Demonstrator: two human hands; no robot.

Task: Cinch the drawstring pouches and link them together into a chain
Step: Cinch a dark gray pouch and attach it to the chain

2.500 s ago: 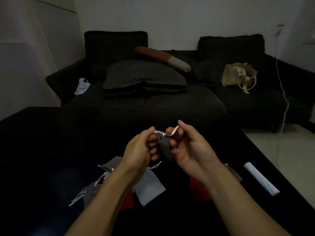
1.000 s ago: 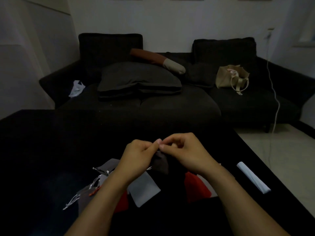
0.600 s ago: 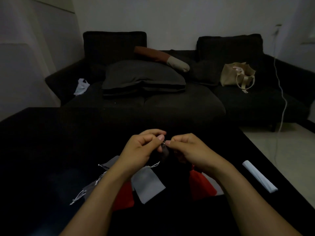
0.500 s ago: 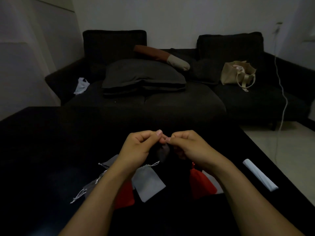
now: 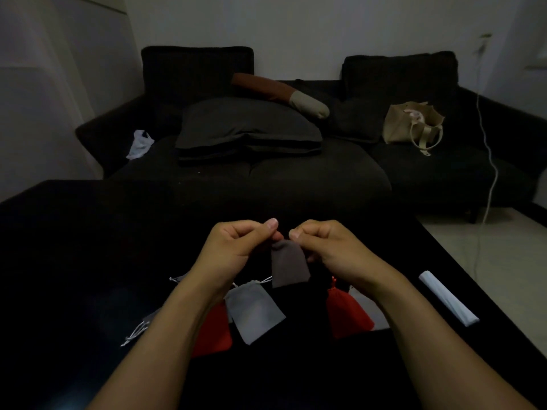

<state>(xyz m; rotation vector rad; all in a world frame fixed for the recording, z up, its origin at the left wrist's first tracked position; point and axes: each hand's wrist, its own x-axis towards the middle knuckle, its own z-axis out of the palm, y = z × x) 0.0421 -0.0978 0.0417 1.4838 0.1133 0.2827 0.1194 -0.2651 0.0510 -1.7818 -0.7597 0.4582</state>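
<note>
A person stands at a black table (image 5: 88, 261) in a dim room, both forearms reaching forward. The left hand (image 5: 233, 247) and right hand (image 5: 328, 247) are raised side by side above the table, each with fingers curled and thumb pressed to forefinger, pinching the gathered top of a small dark grey-brown fabric drawstring pouch (image 5: 289, 266). The pouch hangs down between the two hands, clear of the table. Its strings are too dark to make out.

On the table below lie more pouches: a light grey fabric pouch (image 5: 254, 312) with a white cord just under the left wrist, a red fabric pouch (image 5: 214, 334) partly hidden beneath the left forearm, and a second red pouch (image 5: 347, 316) with a gathered neck under the right wrist. Further left, loose white drawstring ends (image 5: 134, 335) trail from another grey pouch that is mostly hidden.

A white rolled paper-like tube (image 5: 448, 298) lies near the table's right edge. Behind the table stands a dark sofa (image 5: 444, 173) with cushions and a beige tote bag (image 5: 413, 124).
</note>
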